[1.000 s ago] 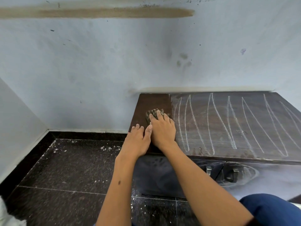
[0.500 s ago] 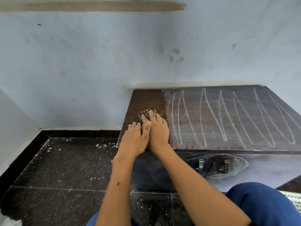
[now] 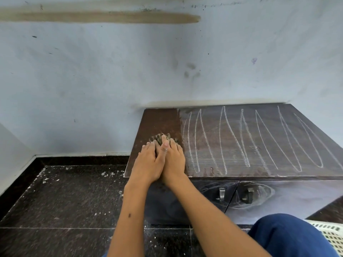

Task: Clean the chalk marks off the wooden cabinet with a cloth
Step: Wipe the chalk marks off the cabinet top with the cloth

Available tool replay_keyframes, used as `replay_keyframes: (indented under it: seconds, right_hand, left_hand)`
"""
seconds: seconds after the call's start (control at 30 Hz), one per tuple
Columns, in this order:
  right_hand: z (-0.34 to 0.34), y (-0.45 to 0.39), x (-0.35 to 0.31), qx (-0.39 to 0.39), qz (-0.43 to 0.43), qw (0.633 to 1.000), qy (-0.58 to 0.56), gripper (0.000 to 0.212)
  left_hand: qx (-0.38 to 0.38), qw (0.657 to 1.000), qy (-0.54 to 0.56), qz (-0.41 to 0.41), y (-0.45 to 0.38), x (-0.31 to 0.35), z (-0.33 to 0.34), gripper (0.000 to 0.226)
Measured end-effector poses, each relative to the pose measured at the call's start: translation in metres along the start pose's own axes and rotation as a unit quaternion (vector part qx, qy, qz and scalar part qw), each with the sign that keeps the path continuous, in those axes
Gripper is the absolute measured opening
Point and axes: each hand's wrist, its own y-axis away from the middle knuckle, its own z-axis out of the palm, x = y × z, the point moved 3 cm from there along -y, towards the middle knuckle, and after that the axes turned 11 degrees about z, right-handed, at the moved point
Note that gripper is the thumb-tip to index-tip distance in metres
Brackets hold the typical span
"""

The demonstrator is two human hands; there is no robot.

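Head view: we press the cloth [image 3: 163,139] onto the cabinet [image 3: 159,123] top's wiped left strip. Right hand [image 3: 174,160] flat on it, fingers together; left hand [image 3: 147,162] alongside, thumb overlapping. Chalk marks [image 3: 241,138] cover the top to the right.

Soft, even daylight fills the view, moderately bright, with no hard glare. The wall [image 3: 111,80] above the hands [image 3: 161,162] is evenly lit and slightly grainy. Only a faint, diffuse shadow lies beneath the forearms on the dark floor [image 3: 65,197] to the left of the hands. The cabinet top [image 3: 259,141] to their right carries a dull sheen. Wide-angle distortion bends straight edges toward the frame borders. The hands look slightly soft, the nearest forearms softer.
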Motion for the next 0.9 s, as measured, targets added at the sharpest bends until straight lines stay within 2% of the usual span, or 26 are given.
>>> replay_keyframes:
  seconds: [0.07, 0.1, 0.13, 0.2, 0.3, 0.43, 0.5, 0.57, 0.63, 0.73, 0.9]
  right_hand:
    - [-0.002, -0.008, -0.001, -0.034, 0.008, 0.999, 0.0, 0.047]
    - [-0.002, -0.004, -0.001, -0.015, 0.016, 1.0, 0.004, 0.051]
    - [0.0, 0.004, 0.001, 0.036, 0.026, 0.999, 0.007, 0.054]
    - [0.006, 0.03, 0.009, 0.094, 0.029, 0.995, 0.007, 0.043]
    - [0.01, 0.059, 0.02, 0.12, 0.017, 0.992, -0.02, 0.04]
    - [0.002, 0.031, 0.017, 0.124, 0.02, 0.992, -0.015, 0.047]
    - [-0.004, 0.009, 0.014, 0.035, -0.009, 0.999, -0.011, 0.044]
    - [-0.002, -0.003, 0.017, -0.006, -0.01, 1.0, -0.01, 0.045]
    - [-0.001, 0.008, 0.02, 0.057, 0.013, 0.998, 0.0, 0.046]
    - [0.003, 0.046, 0.024, 0.105, 0.032, 0.994, -0.011, 0.048]
    - [-0.001, 0.045, 0.022, 0.113, 0.024, 0.993, 0.005, 0.046]
  left_hand:
    - [0.002, 1.0, 0.0, 0.001, 0.0, 0.0, 0.002, 0.077]
    - [0.003, 1.0, -0.005, 0.004, -0.001, -0.001, 0.004, 0.077]
    - [0.003, 1.0, -0.007, 0.007, -0.002, -0.002, 0.004, 0.075]
    - [0.003, 1.0, 0.001, 0.007, -0.005, -0.004, 0.006, 0.065]
    - [-0.003, 0.999, -0.035, 0.003, -0.012, -0.01, 0.006, 0.056]
    - [0.003, 0.993, -0.12, 0.002, -0.02, -0.019, 0.005, 0.05]
    - [0.023, 0.989, -0.149, 0.004, -0.02, -0.02, 0.003, 0.049]
    - [0.031, 0.986, -0.161, 0.009, -0.017, -0.02, 0.001, 0.048]
    - [0.029, 0.989, -0.146, 0.012, -0.015, -0.019, 0.002, 0.048]
    - [0.038, 0.988, -0.147, 0.026, -0.016, -0.016, 0.003, 0.048]
    - [0.027, 0.993, -0.109, 0.032, -0.025, -0.012, 0.007, 0.047]
